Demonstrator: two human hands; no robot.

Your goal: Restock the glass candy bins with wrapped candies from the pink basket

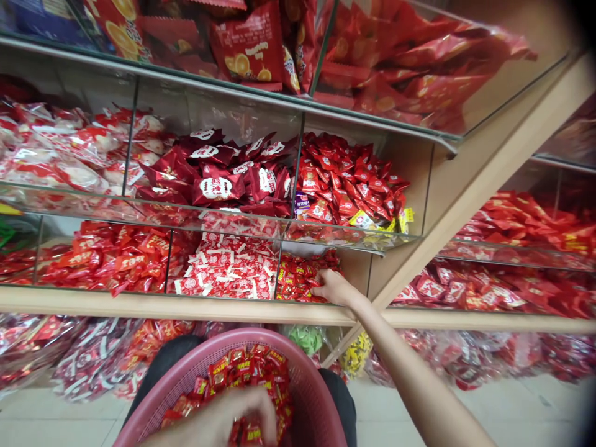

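In the low right glass-fronted bin, the right hand (331,287) fingers press small red sweet packets (298,276), writing unreadable; the left hand (223,419) fingers clutch matching red packets (242,372) in the near pink plastic basket (307,379).

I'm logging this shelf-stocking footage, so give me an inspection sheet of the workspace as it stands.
Surface: glass-fronted shelf split into compartments.
Job's things: pink basket holding small red candy packets; more red packets in the lower right compartment.
Clutter: bagged sweets below the shelf, green and yellow among them.
Grippers: right hand reaches into the lower right compartment, on the packets; left hand in the basket, blurred, grip unclear.
Cables: nothing seen.
Surroundings: neighbouring shelf unit of red packets, tiled floor.
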